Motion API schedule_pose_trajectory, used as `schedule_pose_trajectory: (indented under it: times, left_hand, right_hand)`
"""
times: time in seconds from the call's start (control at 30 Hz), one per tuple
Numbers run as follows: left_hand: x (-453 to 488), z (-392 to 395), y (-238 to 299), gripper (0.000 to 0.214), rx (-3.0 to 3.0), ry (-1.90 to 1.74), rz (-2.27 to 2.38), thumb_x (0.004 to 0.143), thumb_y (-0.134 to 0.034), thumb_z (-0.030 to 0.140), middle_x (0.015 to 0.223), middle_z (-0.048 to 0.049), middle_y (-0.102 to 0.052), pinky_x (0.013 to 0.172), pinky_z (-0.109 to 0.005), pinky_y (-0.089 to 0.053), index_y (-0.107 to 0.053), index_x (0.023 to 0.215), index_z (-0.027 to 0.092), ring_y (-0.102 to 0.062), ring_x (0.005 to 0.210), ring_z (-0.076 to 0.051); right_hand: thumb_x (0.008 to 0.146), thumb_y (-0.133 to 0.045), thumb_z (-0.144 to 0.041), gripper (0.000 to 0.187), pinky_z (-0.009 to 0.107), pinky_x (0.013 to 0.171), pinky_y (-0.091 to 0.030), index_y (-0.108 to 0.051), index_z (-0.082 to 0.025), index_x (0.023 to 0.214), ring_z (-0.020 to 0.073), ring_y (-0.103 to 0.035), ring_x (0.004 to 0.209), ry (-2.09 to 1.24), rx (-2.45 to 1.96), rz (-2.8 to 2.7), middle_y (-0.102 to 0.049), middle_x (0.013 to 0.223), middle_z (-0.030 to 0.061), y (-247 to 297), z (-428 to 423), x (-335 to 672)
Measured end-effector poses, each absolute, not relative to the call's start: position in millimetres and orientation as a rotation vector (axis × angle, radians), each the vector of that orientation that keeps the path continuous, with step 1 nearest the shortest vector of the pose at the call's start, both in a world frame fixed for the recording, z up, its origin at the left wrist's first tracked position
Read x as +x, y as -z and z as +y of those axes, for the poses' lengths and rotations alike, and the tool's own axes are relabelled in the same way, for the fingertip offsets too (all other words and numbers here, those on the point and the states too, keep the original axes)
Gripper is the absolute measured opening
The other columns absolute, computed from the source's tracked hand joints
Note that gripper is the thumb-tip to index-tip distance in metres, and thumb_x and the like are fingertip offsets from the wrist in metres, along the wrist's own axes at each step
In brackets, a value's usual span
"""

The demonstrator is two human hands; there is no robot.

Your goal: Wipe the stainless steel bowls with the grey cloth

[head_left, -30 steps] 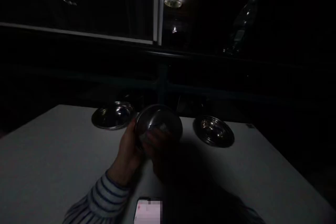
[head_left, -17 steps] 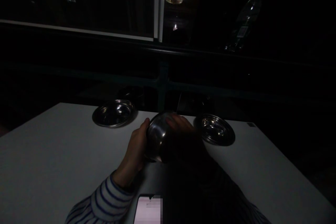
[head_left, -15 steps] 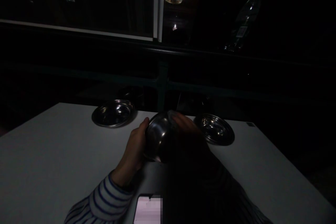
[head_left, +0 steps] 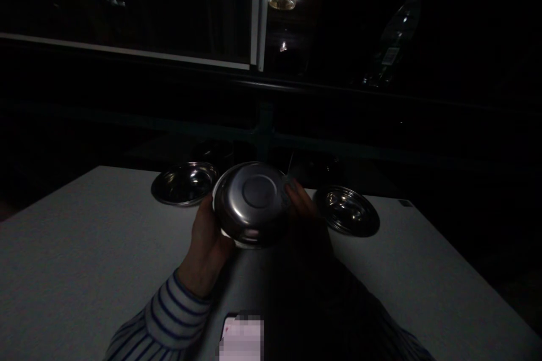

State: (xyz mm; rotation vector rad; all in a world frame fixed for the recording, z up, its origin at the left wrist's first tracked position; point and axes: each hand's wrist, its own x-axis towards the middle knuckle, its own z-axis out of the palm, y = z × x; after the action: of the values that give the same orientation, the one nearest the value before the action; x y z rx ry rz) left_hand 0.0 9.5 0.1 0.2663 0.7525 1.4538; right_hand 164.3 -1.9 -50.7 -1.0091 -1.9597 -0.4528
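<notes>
A shiny metal bowl [head_left: 258, 189] is held above the table with its round underside facing me. My left hand [head_left: 207, 245] is closed on its left rim. My right hand [head_left: 307, 214] is bent against the bowl's right side, mostly lost in dark shadow. Under its fingertips shows a small greyish piece [head_left: 290, 183], too dim to name. One shallow metal bowl [head_left: 184, 183] rests on the table to the left, beyond my left hand. Another metal bowl [head_left: 347, 211] lies to the right, just past my right hand.
The white table [head_left: 84, 271] spreads under my arms. A phone [head_left: 241, 338] with a lit screen lies near the front. Behind the table run a dark rail [head_left: 275, 84] and a window frame [head_left: 259, 11]. A clear bottle [head_left: 393, 39] stands at the back right.
The held bowl has turned so that its underside now faces me more fully. My left hand has shifted left with its rim, and my right fingers have moved slightly right.
</notes>
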Motion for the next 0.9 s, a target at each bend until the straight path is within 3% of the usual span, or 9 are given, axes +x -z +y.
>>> schedule_pose_trajectory:
  times: [0.17,0.33,0.47,0.73,0.9]
  left_hand:
    - [3.2,6.0,1.5,0.022,0.232,-1.541,0.79,0.084,-0.043,0.02,0.069,-0.0011,-0.069,0.062,-0.023,-0.052,-0.064,0.083,0.014,-0.063,0.063,-0.013]
    - [9.0,-1.3,7.3,0.023,0.246,-1.428,0.955,0.083,-0.047,0.029,0.064,-0.0011,-0.068,0.05,-0.019,-0.049,-0.064,0.078,0.014,-0.061,0.053,-0.011]
    - [10.7,-2.2,10.0,0.022,0.321,-1.356,0.962,0.081,-0.05,0.031,0.068,-0.0015,-0.068,0.054,-0.02,-0.05,-0.064,0.079,0.014,-0.062,0.056,-0.011]
    - [0.4,3.3,4.2,0.018,0.401,-1.312,0.9,0.08,-0.05,0.026,0.06,0.0,-0.066,0.049,-0.022,-0.048,-0.063,0.073,0.015,-0.059,0.051,-0.012]
    - [-7.5,10.7,5.1,0.018,0.433,-1.358,0.857,0.08,-0.051,0.027,0.063,-0.0006,-0.067,0.056,-0.025,-0.051,-0.064,0.079,0.015,-0.061,0.056,-0.014]
  right_hand:
    - [0.086,-0.039,-0.02,0.043,0.049,0.104,-0.031,-0.041,-0.008,0.128,0.0266,-0.027,0.131,0.489,-0.968,-2.139,-0.044,0.132,0.017,58.7,-20.1,133.9]
    - [0.088,-0.035,-0.023,0.039,0.045,0.105,-0.029,-0.047,-0.011,0.123,0.025,-0.028,0.131,0.544,-0.805,-2.225,-0.047,0.131,0.0124,49.8,-27.9,124.3]
    - [0.088,-0.037,-0.026,0.042,0.045,0.105,-0.028,-0.043,-0.013,0.127,0.0248,-0.026,0.132,0.547,-0.892,-2.244,-0.043,0.135,0.013,41.1,-21.2,133.6]
    - [0.089,-0.035,-0.026,0.044,0.049,0.102,-0.033,-0.037,-0.012,0.13,0.027,-0.027,0.131,0.531,-1.028,-2.133,-0.038,0.137,0.0172,29.1,-5.9,161.5]
    - [0.091,-0.031,-0.024,0.042,0.045,0.096,-0.042,-0.036,-0.015,0.132,0.0239,-0.042,0.122,0.368,-1.094,-1.93,-0.043,0.133,0.0153,22.6,-8.1,170.9]
